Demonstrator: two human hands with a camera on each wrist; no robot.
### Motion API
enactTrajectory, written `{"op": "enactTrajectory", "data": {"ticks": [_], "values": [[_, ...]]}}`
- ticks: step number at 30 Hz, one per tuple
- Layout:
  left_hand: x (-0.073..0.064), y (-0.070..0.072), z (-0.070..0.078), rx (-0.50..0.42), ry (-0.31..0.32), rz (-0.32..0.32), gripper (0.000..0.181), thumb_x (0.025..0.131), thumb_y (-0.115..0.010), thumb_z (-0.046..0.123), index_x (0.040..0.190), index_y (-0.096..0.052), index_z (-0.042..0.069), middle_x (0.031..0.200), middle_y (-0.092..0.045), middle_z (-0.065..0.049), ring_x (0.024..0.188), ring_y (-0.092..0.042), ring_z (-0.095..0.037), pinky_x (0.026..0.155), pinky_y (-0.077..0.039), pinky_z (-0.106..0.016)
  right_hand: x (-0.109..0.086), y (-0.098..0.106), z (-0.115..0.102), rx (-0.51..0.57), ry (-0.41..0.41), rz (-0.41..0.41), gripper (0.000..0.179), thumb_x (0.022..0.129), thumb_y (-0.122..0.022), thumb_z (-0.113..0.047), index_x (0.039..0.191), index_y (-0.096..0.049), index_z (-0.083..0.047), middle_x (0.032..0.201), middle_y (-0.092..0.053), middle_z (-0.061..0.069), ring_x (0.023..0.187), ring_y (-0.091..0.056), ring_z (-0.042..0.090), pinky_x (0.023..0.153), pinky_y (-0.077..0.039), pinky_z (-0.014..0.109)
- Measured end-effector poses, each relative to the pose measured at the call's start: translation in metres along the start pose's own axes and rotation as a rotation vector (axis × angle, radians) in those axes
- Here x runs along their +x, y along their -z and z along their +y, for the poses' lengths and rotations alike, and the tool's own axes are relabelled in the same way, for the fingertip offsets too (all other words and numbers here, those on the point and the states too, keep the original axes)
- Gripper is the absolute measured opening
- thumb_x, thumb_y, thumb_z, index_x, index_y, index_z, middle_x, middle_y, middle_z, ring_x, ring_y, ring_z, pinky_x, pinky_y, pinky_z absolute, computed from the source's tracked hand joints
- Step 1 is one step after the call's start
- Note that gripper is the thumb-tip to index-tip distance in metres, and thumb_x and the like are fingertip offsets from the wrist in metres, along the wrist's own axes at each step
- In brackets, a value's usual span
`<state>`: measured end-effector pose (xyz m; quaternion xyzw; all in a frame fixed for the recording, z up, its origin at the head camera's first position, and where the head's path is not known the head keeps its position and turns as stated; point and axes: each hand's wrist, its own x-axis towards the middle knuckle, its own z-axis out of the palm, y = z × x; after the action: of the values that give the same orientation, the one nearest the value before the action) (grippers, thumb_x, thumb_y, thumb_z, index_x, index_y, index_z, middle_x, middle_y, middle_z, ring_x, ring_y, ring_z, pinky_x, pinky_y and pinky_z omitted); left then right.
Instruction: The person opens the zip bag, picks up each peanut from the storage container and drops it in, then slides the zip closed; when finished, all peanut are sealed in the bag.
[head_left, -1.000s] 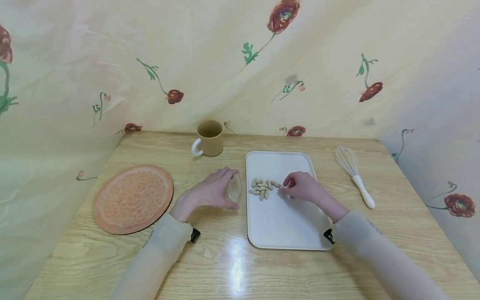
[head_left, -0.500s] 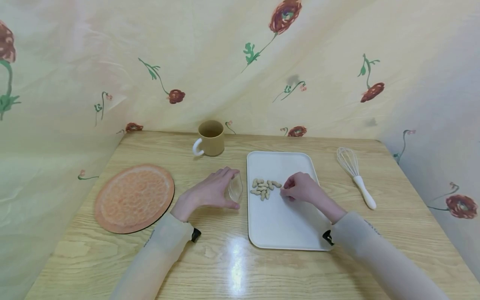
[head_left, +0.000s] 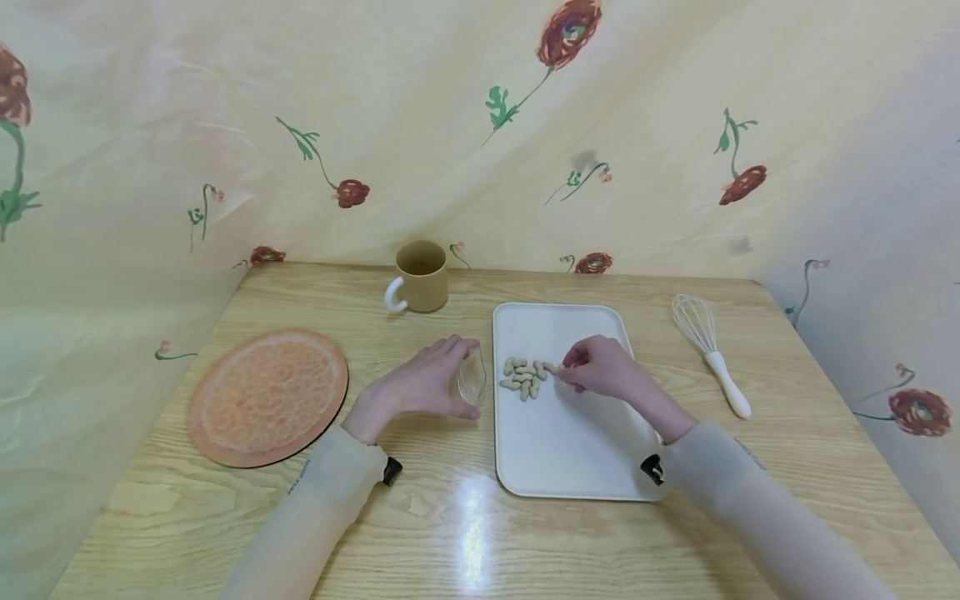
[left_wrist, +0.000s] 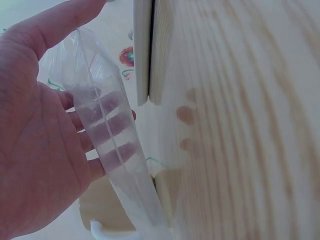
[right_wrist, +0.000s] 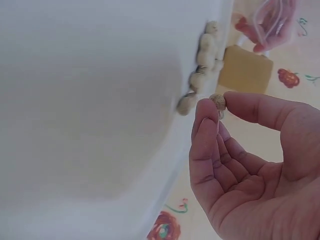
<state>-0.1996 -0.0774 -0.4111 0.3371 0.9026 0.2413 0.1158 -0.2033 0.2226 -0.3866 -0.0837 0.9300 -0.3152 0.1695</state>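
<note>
My left hand [head_left: 431, 377] holds a clear plastic bag [left_wrist: 112, 130] beside the tray's left edge. In the left wrist view the thumb lies along the bag's mouth, and the other fingers show through the film behind it. Over the white tray [head_left: 570, 454], my right hand [head_left: 606, 368] pinches a peanut [right_wrist: 218, 102] between thumb and fingertips. Several unshelled peanuts [head_left: 523, 379] lie in a loose group on the left part of the tray, just left of the right fingertips. The right wrist view shows some of them in a row.
A tan mug [head_left: 422, 283] with a white handle stands behind the left hand. To the left lies a round orange-brown mat [head_left: 270, 396]. A whisk [head_left: 712, 354] with a white handle rests right of the tray. Patterned cloth [head_left: 450, 125] hangs behind the wooden table [head_left: 420, 533].
My right hand has shifted slightly up and left in the head view, close to the end of the peanut group. The left hand and the bag keep their place.
</note>
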Motion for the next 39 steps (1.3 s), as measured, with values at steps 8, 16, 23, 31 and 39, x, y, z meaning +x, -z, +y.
{"op": "enactTrajectory", "data": {"ticks": [8, 16, 23, 31, 39], "values": [[0.000, -0.002, 0.000, -0.005, 0.001, 0.011, 0.099, 0.077, -0.084, 0.046, 0.151, -0.032, 0.005, 0.131, -0.047, -0.007, 0.124, -0.045, -0.022, 0.112, -0.030, -0.051, 0.006, -0.004, -0.024, 0.055, 0.050, 0.001, 0.021, 0.091, -0.068, -0.013, 0.099, -0.068, 0.005, 0.080, -0.069, 0.013, 0.066, -0.066, 0.017, 0.063, -0.052, 0.029], [0.001, -0.003, 0.000, 0.000, -0.002, 0.005, 0.100, 0.077, -0.084, 0.047, 0.151, -0.031, 0.006, 0.130, -0.048, -0.007, 0.123, -0.046, -0.023, 0.111, -0.031, -0.052, 0.014, -0.017, -0.047, 0.129, 0.071, -0.003, 0.020, 0.090, -0.069, -0.014, 0.098, -0.070, 0.003, 0.077, -0.070, 0.011, 0.069, -0.068, 0.023, 0.063, -0.052, 0.028], [0.000, -0.002, 0.001, 0.004, 0.006, 0.004, 0.100, 0.077, -0.084, 0.047, 0.151, -0.031, 0.006, 0.131, -0.047, -0.006, 0.123, -0.046, -0.023, 0.111, -0.031, -0.052, 0.022, -0.032, -0.064, 0.206, 0.092, -0.027, 0.019, 0.088, -0.072, -0.013, 0.097, -0.070, 0.004, 0.076, -0.071, 0.008, 0.067, -0.070, 0.021, 0.065, -0.058, 0.034], [0.002, -0.002, 0.001, 0.012, -0.006, 0.015, 0.100, 0.077, -0.083, 0.049, 0.151, -0.032, 0.006, 0.131, -0.047, -0.006, 0.124, -0.046, -0.022, 0.109, -0.033, -0.050, 0.025, -0.046, -0.076, 0.258, 0.084, -0.050, 0.019, 0.089, -0.073, -0.011, 0.097, -0.070, 0.006, 0.076, -0.071, 0.007, 0.066, -0.071, 0.019, 0.063, -0.058, 0.031], [0.001, -0.001, 0.003, 0.009, -0.002, 0.015, 0.098, 0.078, -0.083, 0.047, 0.151, -0.032, 0.004, 0.134, -0.047, -0.009, 0.125, -0.046, -0.024, 0.109, -0.033, -0.051, 0.023, -0.050, -0.080, 0.271, 0.073, -0.056, 0.017, 0.090, -0.073, -0.011, 0.095, -0.071, 0.005, 0.075, -0.071, 0.008, 0.066, -0.070, 0.018, 0.064, -0.057, 0.031]]}}
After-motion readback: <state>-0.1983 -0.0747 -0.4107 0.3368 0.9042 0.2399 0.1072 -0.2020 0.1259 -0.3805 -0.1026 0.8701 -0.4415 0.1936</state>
